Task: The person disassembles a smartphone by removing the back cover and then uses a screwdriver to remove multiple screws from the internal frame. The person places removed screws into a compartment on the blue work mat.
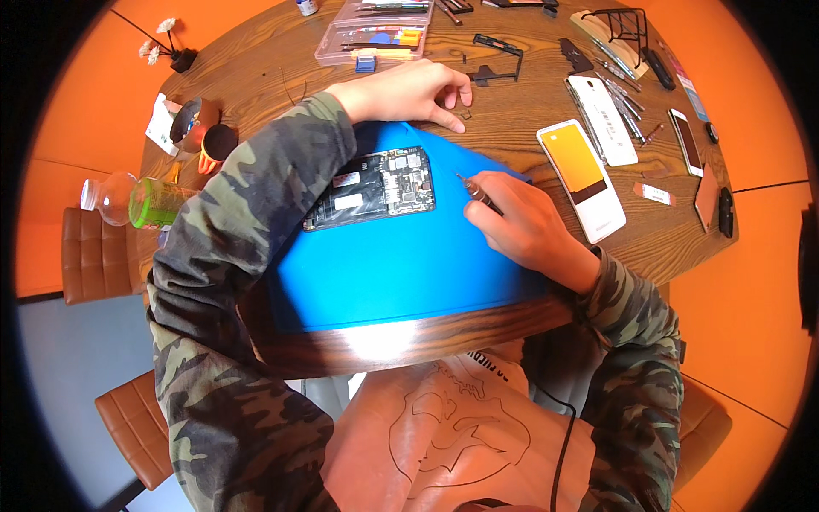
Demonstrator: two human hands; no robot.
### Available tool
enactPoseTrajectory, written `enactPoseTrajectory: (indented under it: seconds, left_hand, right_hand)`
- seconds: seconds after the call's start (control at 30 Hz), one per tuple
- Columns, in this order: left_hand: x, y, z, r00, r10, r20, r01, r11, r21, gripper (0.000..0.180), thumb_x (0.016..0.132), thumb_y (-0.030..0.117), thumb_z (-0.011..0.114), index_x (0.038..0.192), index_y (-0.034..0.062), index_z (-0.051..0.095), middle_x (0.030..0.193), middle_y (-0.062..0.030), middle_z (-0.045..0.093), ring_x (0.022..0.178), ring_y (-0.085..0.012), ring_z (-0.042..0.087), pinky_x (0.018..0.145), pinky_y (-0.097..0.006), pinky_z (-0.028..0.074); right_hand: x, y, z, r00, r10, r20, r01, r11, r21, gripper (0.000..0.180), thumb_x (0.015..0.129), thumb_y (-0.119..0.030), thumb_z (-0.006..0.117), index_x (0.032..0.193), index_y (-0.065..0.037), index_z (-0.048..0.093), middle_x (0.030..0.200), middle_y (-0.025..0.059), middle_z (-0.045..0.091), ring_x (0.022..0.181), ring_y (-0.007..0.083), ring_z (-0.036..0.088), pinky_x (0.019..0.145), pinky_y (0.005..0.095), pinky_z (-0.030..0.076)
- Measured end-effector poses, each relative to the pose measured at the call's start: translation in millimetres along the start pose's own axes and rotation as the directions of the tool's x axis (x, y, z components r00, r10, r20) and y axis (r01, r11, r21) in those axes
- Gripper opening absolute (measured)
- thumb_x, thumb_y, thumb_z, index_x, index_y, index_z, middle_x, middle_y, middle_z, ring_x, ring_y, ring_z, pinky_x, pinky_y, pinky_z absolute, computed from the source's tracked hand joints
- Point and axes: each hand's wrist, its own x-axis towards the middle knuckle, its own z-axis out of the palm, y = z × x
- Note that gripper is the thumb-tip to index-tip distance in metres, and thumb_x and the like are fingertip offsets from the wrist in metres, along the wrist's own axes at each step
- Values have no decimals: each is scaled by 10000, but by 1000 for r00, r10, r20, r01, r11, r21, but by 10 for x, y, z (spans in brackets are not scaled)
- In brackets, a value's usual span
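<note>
On the blue mat (384,286) lies an opened phone (371,189), its circuit board and black battery area bare. My right hand (525,218) grips a slim precision screwdriver (479,194) just right of the phone, the tip pointing up and left, apart from the board. My left arm reaches around the phone's left side. Beyond the mat's far edge, my left hand (405,92) rests on the wooden table, its thumb and bent fingers apart. A tiny dark part (466,114) lies by those fingertips; I see nothing held in them.
A clear toolbox (328,53) and a black phone frame (512,60) lie at the far side. To the right are a white phone (604,213), a white back cover (610,119) and several screwdrivers (627,111). A green-labelled bottle (153,203) is left of my arm.
</note>
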Motion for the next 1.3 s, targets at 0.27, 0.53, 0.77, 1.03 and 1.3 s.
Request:
enactPoseTrajectory:
  seconds: [0.27,0.53,0.77,1.03,1.3]
  left_hand:
    - [145,-236,0,982,-10,-190,61,964,261,357,839,400,627,850,54,540,748,-118,600,727,-298,598,645,-393,454]
    - [131,-160,50,991,111,-80,-109,994,29,216,794,248,697,859,50,638,820,-93,620,802,-216,605,707,-337,463]
    - [252,-95,34,999,17,30,-15,997,-80,166,765,169,704,806,23,637,738,-73,630,724,-189,603,662,-319,468]
    - [319,30,-69,976,8,218,-27,996,84,162,844,181,604,870,21,603,737,-96,607,710,-231,572,678,-349,449]
    - [254,-83,-99,979,-53,197,28,992,125,207,884,213,556,891,9,593,780,-103,613,753,-246,583,702,-356,457]
  right_hand:
    - [60,178,-20,965,137,-222,-153,987,-55,183,725,69,647,757,-28,495,827,105,553,671,250,590,573,310,478]
    - [21,192,-4,984,117,-137,-128,989,-71,203,727,4,643,863,-44,499,822,98,507,713,247,577,603,320,466]
    - [20,134,-38,982,137,-129,-150,985,-90,182,738,0,641,848,-37,501,834,106,516,739,247,583,615,321,471]
    - [32,142,-49,974,172,-146,-183,981,-66,159,752,-5,640,821,-38,501,800,104,503,720,254,576,602,331,466]
    - [43,170,-45,960,195,-202,-201,980,-6,152,761,2,633,791,-45,492,751,97,480,666,261,559,570,342,456]
